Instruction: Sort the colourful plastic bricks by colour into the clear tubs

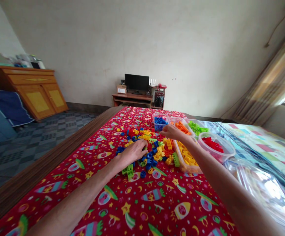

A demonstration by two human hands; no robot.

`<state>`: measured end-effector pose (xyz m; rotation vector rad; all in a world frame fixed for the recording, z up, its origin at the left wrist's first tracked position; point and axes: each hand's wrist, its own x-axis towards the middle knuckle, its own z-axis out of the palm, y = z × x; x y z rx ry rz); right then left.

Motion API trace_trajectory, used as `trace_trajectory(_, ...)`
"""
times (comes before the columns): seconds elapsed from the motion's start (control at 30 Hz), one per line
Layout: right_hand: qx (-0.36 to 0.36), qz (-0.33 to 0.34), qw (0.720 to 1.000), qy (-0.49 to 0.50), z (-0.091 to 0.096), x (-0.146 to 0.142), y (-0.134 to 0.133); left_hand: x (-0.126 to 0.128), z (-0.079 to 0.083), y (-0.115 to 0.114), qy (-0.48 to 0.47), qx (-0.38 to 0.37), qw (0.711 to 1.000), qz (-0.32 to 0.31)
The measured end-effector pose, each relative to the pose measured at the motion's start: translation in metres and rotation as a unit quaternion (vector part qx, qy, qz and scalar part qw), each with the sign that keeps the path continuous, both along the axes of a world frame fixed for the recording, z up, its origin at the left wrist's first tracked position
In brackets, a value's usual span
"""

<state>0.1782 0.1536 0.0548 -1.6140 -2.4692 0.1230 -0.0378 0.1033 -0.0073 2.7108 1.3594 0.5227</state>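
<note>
A mixed pile of toy building bricks (151,156) in blue, yellow, green, red and orange lies on the red patterned cloth (122,209). My left hand (134,151) rests at the pile's left side, fingers curled down among the bricks; what lies between thumb and fingers is unclear. My right hand (171,131) hovers at the near edge of a clear box of blue bricks (160,121), its fingers pinched together. Anything in that pinch is too small to name. Beside it stand boxes of orange bricks (181,127) and yellow bricks (187,154).
Green bricks (196,126) fill another box at the back right. A round tub (227,154) holds red bricks. Clear plastic lids or packaging (262,186) lie at the right. Beyond the bed are a desk with a monitor (136,82) and a wooden cabinet (36,91).
</note>
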Motion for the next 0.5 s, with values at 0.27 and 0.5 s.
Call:
trace_trajectory(0.27, -0.078, 0.037, 0.996, -0.016, -0.006, -0.009, -0.019, -0.006, -0.014, 0.015, -0.030, 0.012, 0.999, -0.019)
trace_trajectory(0.5, -0.059, 0.063, 0.993, 0.082, -0.030, -0.015, -0.037, -0.004, -0.008, 0.021, -0.055, 0.007, 0.998, -0.007)
